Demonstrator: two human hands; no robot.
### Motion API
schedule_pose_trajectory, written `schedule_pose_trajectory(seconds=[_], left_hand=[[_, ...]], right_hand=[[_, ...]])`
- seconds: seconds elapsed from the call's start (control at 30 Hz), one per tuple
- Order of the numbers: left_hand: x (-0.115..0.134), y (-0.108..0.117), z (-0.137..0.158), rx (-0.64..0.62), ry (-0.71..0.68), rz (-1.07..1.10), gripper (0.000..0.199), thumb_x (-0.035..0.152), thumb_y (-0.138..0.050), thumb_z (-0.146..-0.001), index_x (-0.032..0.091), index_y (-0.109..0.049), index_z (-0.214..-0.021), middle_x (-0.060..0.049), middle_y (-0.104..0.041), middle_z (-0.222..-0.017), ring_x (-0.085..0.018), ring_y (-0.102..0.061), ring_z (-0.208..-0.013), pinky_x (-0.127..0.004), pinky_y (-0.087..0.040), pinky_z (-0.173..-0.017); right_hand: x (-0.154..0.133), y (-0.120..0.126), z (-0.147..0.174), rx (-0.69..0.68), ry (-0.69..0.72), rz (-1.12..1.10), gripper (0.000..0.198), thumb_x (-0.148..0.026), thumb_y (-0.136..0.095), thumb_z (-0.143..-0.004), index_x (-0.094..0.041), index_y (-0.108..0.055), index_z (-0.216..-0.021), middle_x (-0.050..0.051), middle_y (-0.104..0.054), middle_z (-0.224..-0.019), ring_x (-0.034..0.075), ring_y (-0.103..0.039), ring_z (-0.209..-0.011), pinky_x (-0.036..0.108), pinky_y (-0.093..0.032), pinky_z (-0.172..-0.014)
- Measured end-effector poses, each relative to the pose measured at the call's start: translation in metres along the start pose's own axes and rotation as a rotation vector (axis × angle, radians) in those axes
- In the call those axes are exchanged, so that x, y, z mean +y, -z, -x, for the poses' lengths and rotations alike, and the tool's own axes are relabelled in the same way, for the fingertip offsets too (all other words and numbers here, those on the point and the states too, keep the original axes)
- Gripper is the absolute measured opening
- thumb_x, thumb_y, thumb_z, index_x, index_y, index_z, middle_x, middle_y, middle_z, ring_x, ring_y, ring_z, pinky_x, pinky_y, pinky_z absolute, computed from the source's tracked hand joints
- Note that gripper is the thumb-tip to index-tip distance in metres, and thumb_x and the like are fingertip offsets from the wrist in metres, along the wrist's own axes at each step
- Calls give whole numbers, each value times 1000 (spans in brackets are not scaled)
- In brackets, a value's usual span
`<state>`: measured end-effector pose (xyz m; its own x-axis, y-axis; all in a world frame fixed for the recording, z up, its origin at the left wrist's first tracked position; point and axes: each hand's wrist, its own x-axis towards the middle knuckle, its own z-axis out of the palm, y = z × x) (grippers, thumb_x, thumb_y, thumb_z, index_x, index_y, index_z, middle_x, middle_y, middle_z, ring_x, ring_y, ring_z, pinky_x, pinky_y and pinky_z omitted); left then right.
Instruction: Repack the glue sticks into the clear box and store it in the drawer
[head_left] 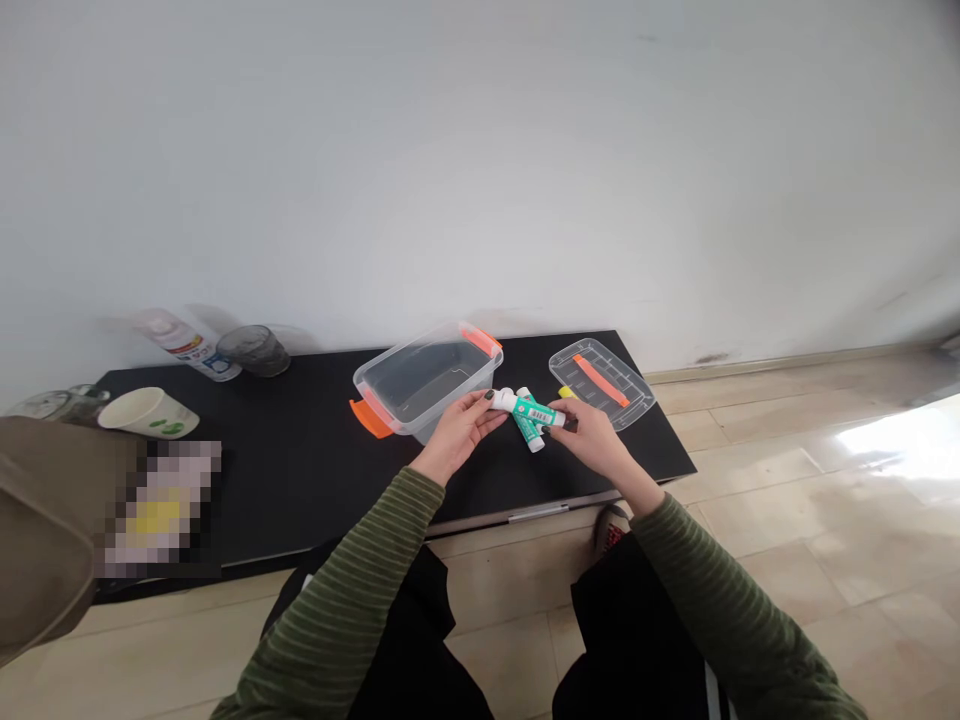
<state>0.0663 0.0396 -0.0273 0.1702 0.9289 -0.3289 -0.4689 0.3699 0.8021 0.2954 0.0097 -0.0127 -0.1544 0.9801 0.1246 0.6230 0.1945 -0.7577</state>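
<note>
Both my hands hold a green-and-white tube (pixel 531 410) above a low black table (pixel 300 450). My left hand (pixel 459 432) pinches its white cap end, and my right hand (pixel 586 432) grips the other end. A second green-and-white tube (pixel 527 432) lies under it, and whether a hand holds it is unclear. Just behind my left hand stands an open clear plastic box (pixel 424 378) with orange latches, apparently with nothing inside. Its clear lid (pixel 600 382) with an orange handle lies flat to the right.
At the table's left stand a paper cup (pixel 148 412) on its side, a dark glass (pixel 253 350), a tipped bottle (pixel 186 345) and a clear jar (pixel 56 404). A brown object (pixel 41 530) fills the near left. A small yellow item (pixel 566 392) lies by the lid.
</note>
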Motion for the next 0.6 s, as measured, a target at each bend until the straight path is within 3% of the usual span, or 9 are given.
schedule_pose_trajectory(seconds=[0.23, 0.6], left_hand=[[-2, -3, 2, -6, -12, -41, 14, 20, -74, -85, 13, -71, -96, -8, -74, -97, -15, -71, -89, -35, -56, -98], [-5, 0, 0, -32, -39, -41, 21, 22, -83, -75, 12, -75, -92, -6, -74, -94, -15, -69, -88, -33, -55, -96]], right_hand=[[6, 0, 0, 64, 80, 2, 29, -19, -67, -79, -20, -71, -108, 4, -71, -98, 16, -62, -81, 28, -48, -73], [-3, 0, 4, -18, 37, 30, 29, -22, -65, -82, -21, -74, -110, 3, -74, -93, 15, -63, -76, 27, -46, -73]])
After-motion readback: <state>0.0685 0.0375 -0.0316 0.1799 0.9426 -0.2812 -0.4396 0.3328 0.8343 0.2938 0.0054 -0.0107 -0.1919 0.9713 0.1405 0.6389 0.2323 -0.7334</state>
